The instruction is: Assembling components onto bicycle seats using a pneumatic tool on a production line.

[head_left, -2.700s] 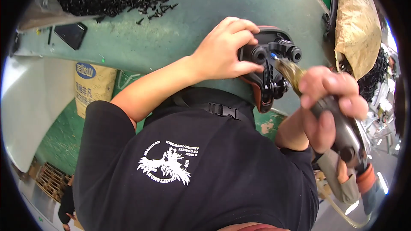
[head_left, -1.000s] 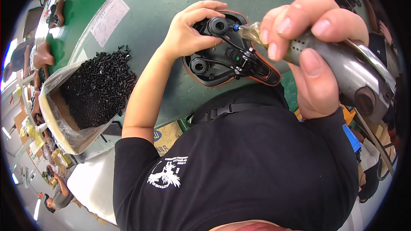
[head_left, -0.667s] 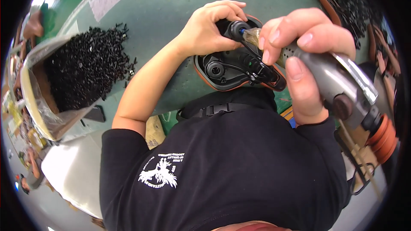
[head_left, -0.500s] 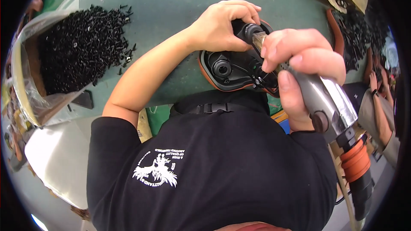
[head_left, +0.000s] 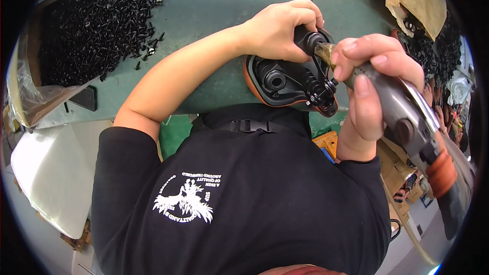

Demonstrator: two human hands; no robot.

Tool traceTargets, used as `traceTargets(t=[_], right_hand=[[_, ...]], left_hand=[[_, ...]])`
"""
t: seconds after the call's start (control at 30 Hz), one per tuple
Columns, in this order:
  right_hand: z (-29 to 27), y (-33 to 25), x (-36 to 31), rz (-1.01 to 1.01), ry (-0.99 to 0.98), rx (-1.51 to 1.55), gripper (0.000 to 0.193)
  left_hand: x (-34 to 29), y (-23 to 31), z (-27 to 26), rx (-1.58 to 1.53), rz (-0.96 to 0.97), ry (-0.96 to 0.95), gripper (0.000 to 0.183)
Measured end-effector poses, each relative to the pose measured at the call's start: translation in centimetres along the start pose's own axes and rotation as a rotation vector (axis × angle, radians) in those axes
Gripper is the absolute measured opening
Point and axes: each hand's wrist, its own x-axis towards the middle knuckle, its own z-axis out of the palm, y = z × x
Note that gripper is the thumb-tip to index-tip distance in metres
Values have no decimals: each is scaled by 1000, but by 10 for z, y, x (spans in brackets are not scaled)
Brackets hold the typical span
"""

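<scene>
A bicycle saddle point(head_left: 291, 82) lies upside down on the green table in front of me, its black underside up and its rim orange-brown. My left hand point(head_left: 281, 29) is closed around the far right part of the saddle, by a round black fitting point(head_left: 311, 42). In my right hand point(head_left: 379, 66) is a grey power screwdriver point(head_left: 395, 99), with orange wrapping near its back end. Its tape-wrapped nose point(head_left: 324, 52) points at the round fitting. Whether the bit touches a screw there cannot be made out. A coil spring and metal clamp point(head_left: 320, 90) show toward the saddle's narrow end.
A heap of black screws point(head_left: 102, 30) spills from a plastic-lined box point(head_left: 31, 89) at the left. Near it lies a flat black object point(head_left: 84, 98). Brown paper point(head_left: 413, 0) and more black parts point(head_left: 433, 46) are at the far right. A white seat point(head_left: 51, 173) stands lower left.
Both hands and the saddle have shifted slightly right. The screwdriver's back end has swung outward to the right. My view has also shifted, moving the screw heap up and left in the picture.
</scene>
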Motion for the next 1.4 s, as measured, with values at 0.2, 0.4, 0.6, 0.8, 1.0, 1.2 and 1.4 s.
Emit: traceTargets(t=[0.2, 0.4, 0.6, 0.8, 1.0, 1.2, 1.4], right_hand=[[-3, 13, 15, 6, -89, 7, 18], [-2, 26, 18, 43, -6, 111, 27], [-21, -3, 5, -12, -20, 104, 41], [-81, -23, -38, 28, 372, 200, 36], [-185, 18, -102, 430, 1124, 39, 12], [-257, 75, -106, 483, 1140, 176, 14], [-227, 89, -83, 561, 1119, 225, 15]], left_hand=[[1, -8, 1, 0, 26, 3, 37], [3, 1, -1, 37, -88, -33, 37], [8, 5, 4, 27, 15, -42, 40], [18, 18, -22, 82, -36, -118, 39], [9, -31, -188, 94, -343, 742, 31], [-47, -19, -239, 630, -453, 636, 31], [-100, 54, -158, 1040, -676, 15, 27]])
